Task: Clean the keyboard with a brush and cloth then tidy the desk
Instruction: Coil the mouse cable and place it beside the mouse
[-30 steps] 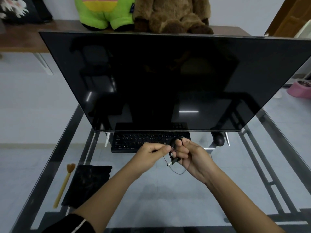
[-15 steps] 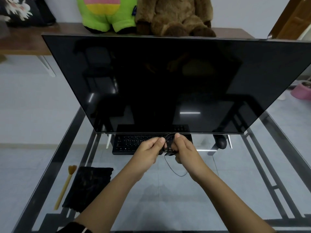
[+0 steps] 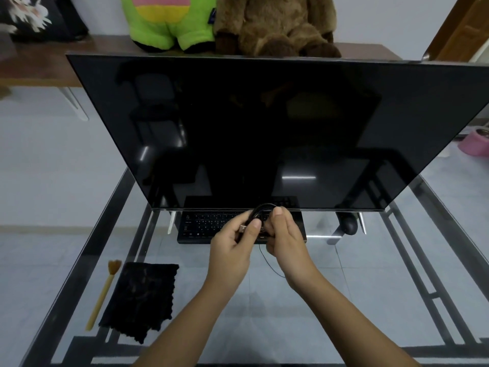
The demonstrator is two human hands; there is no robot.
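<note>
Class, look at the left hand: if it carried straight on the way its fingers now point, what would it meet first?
Probably the right hand, which pinches the same coiled cable just ahead of the left hand; the keyboard lies beyond and below, though depth is hard to judge.

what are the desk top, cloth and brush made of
Desk top: clear glass, glossy; floor and frame bars show through. Cloth: black, matte fabric with zigzag edges, probably microfibre. Brush: pale handle, likely wood or plastic, with tan bristles.
</note>
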